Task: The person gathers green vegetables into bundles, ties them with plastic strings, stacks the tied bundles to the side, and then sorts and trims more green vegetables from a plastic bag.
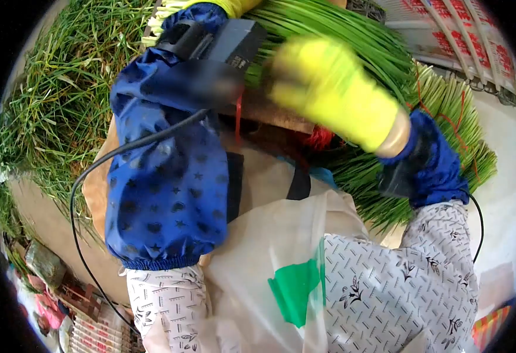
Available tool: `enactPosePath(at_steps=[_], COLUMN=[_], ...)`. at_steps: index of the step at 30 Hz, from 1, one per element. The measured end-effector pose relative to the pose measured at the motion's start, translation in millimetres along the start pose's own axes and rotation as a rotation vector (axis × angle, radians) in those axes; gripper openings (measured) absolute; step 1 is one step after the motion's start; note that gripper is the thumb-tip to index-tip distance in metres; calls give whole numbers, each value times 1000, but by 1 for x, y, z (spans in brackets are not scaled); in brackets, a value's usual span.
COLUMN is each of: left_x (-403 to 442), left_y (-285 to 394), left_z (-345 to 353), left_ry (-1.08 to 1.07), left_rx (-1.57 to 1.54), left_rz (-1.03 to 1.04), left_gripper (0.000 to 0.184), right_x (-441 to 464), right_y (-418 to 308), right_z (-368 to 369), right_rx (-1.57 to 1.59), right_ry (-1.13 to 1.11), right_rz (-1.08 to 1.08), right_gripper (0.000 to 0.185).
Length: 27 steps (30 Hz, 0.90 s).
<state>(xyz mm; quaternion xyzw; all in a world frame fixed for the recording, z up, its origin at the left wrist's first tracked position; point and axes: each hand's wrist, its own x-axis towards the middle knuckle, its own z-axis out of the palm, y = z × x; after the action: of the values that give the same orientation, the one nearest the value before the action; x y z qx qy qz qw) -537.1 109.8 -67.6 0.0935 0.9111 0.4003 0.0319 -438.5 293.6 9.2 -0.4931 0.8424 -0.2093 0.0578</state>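
Note:
A bunch of long green chive-like stalks (328, 26) lies across the top of the head view, pale ends (155, 26) to the left. My left hand (228, 6), in a yellow glove, is at the top edge by those pale ends. A black device on the wrist and the frame edge hide its fingers. My right hand (328, 88), also gloved in yellow, is over the near side of the stalks and smeared by motion. Its fingers seem bent inward, but I cannot make out whether they hold anything. Red ties (322, 137) hang just below it.
Loose grassy leaves (69, 88) are heaped on the left. Tied bundles of green stalks (452, 117) with red string lie on the right. A plastic bag with red print (470, 35) is at the upper right. Black cables (122, 147) run along both arms.

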Motion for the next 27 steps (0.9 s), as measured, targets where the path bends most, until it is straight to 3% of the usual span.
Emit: enactPosePath(at_steps=[1,2,3,5,6,7,8,9,10,12,13,14,18,22,24,27], left_x=[2,4,5,7,12,17,25,20,23,-6,-4,-4,-33,-30,-42,-33], left_y=[-3,-9,-11,-14,-26,-52,-71,-56,-74,7,-2,-5,21,0,28,8], left_z=[3,4,5,3,4,7,13,13,20,-6,-1,0,-14,-4,-16,-4], left_ry=[-3,-2,-3,-30,-45,-31,-18,-22,45,-19,2,29,63,72,117,74], left_rx=[-19,-36,-63,38,91,84,77,-93,-43,19,13,18,-6,-113,-17,-68], left_rz=[24,46,50,70,100,81,61,-96,7,-93,-119,-57,-142,-158,-214,-185], left_gripper=[30,30,31,33,41,38,34,31,31,31,31,26,24,24,24,24], right_x=[-12,-24,-26,-17,-11,-9,-7,-3,-2,-4,-4,-5,-6,5,10,19], right_y=[-14,-21,-27,-33,-28,-19,-12,-9,-7,-6,-8,-11,-34,-33,-32,-28], right_z=[18,44,60,95,105,116,124,121,118,108,106,106,65,33,25,13], right_rx=[-83,-117,-131,42,-75,-196,-155,-136,-108,121,248,440,1441,1262,1176,928], right_ry=[-287,-109,-141,-337,-249,-167,-175,-176,-170,-152,-141,59,455,577,577,551], right_rz=[37,-86,-119,184,-58,-306,-367,-346,-329,-147,-71,65,553,597,604,642], right_gripper=[15,18,22,33,28,23,19,19,19,20,21,19,46,67,70,74])
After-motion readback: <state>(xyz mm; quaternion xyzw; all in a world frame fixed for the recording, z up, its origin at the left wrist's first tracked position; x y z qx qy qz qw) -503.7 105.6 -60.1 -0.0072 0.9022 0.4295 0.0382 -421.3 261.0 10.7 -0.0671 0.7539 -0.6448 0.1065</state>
